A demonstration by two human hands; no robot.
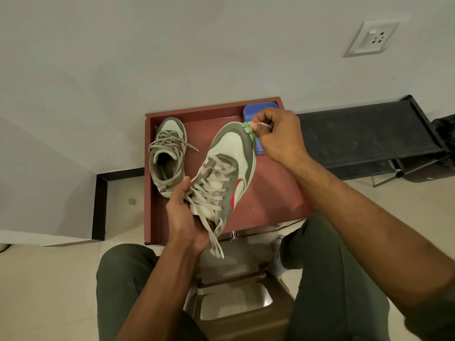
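A grey, white and red sneaker (pixel 231 153) is held tilted above a red-brown tray (pixel 270 193), with the left hand (pixel 183 217) gripping its heel end among loose laces. The right hand (pixel 275 134) pinches a small green-and-white wad (pixel 247 127) against the toe. A second sneaker (pixel 167 156) lies at the tray's left, and a blue box (pixel 248 112) sits at its far edge.

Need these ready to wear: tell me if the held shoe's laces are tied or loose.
Loose: the laces dangle untied below the left hand gripping the shoe; the right hand pinches a green thing at its toe.
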